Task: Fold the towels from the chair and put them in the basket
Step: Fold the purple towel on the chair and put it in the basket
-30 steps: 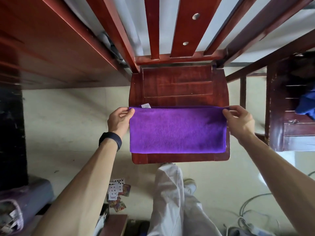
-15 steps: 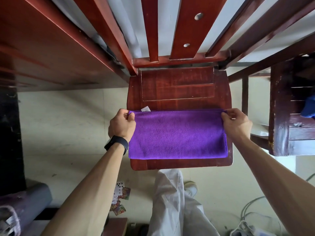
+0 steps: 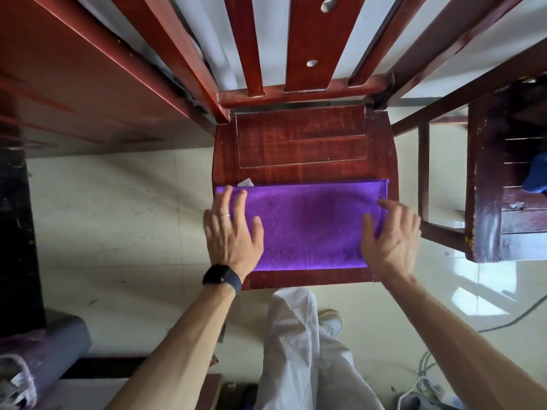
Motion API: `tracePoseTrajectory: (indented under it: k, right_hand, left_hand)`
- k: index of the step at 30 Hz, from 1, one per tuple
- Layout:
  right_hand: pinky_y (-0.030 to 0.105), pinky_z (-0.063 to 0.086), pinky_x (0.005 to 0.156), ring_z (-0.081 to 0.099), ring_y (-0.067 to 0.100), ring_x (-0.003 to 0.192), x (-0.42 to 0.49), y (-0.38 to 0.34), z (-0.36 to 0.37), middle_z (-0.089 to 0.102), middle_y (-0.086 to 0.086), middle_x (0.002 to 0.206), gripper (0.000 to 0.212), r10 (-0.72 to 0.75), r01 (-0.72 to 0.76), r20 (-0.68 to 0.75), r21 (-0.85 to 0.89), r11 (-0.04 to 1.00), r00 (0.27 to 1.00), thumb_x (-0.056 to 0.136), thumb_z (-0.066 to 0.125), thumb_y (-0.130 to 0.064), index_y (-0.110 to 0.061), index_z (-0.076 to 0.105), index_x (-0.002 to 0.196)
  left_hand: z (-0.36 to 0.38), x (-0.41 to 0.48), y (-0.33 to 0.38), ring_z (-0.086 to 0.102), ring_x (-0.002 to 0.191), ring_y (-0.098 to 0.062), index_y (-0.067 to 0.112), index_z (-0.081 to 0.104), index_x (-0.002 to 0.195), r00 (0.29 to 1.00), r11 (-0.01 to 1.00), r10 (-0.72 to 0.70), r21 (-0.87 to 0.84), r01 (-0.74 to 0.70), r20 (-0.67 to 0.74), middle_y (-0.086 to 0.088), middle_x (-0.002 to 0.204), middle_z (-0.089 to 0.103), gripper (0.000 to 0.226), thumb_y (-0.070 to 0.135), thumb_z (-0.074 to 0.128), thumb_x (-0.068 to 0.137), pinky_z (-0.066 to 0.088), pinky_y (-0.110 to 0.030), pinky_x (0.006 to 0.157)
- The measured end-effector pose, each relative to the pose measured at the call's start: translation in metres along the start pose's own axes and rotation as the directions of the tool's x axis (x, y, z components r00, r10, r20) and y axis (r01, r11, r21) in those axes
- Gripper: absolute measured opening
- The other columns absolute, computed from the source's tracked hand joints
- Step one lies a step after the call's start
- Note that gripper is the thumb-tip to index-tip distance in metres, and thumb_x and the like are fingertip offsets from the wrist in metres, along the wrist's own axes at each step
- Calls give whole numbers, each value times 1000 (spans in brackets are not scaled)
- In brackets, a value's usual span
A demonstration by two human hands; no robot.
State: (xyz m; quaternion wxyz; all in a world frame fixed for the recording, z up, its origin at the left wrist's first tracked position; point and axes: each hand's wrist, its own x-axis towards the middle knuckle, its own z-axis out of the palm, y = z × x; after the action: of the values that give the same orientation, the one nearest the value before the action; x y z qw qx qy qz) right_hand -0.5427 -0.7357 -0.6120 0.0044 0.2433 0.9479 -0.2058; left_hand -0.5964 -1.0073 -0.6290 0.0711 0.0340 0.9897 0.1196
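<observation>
A purple towel, folded into a long strip, lies flat across the front half of the dark red wooden chair seat. A small white tag sticks out at its far left corner. My left hand lies palm down with spread fingers over the towel's left end. My right hand is spread over the right end, fingers straight. Neither hand grips the cloth. No basket is in view.
The chair's slatted back rises behind the seat. A second wooden chair at right carries a blue cloth. A red wooden surface is at left, a grey roll at lower left, cables on the floor at lower right.
Both hands let go of the towel's far corners, opened, and moved nearer over its two ends. The towel stays flat on the seat.
</observation>
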Motion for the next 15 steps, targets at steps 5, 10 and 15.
tracePoseTrajectory:
  k: [5,10,15]
  right_hand:
    - [54,13,121,12,24,154,10,4,23,17,3,166,70,-190,270,299,-255,928,935,96,39,-58,-26,25,157]
    - [60,9,121,5,24,155,23,40,34,11,1,168,76,-247,344,327,-286,894,912,94,32,-68,-31,19,159]
    - [60,2,120,11,27,153,8,38,19,23,2,164,80,-162,265,297,-350,898,941,90,35,-75,-34,23,157]
  left_hand:
    - [28,-4,5,4,151,-38,29,17,157,972,997,-29,83,10,231,-6,166,2,74,59,36,92,10,-60,118]
    - [41,-4,-9,-5,151,-36,32,6,157,979,987,2,158,-35,205,-5,165,-7,78,65,32,91,7,-61,118]
    - [24,21,-5,1,151,-38,31,11,157,950,960,143,197,-201,276,-8,166,-1,75,62,33,93,9,-63,117]
